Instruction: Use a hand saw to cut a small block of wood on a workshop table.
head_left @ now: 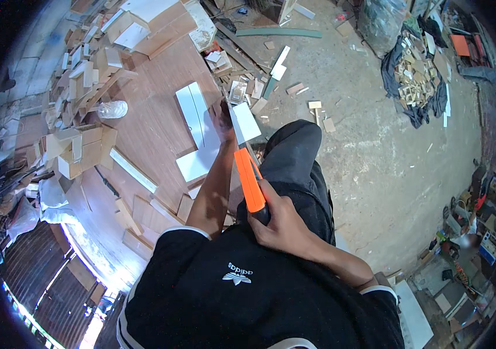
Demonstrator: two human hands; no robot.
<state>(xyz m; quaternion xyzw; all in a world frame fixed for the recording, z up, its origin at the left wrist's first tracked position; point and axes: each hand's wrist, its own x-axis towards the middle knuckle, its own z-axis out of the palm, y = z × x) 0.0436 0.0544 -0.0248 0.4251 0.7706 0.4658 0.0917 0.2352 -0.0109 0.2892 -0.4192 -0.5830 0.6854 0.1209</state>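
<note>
In my right hand (pixel 277 224) is an orange tool with a black grip (pixel 249 183), its orange body pointing up and left over my lap. What lies past its front end I cannot make out. My left hand (pixel 221 121) reaches over the table edge, fingers curled in shadow at the left edge of a small white board (pixel 245 123). That board juts out past the table edge above my knee. Left of the hand, a long white panel (pixel 189 113) with a thin dark line lies on the table, and another white panel (pixel 195 166) lies nearer my forearm.
The brown wooden table (pixel 163 87) carries open box-like wooden pieces (pixel 82 148), a clear plastic container (pixel 113 109) and several strips (pixel 134 170). Offcuts lie on the concrete floor (pixel 387 168). A dark sheet (pixel 388 70) holds a scrap heap. Clutter lines the right side.
</note>
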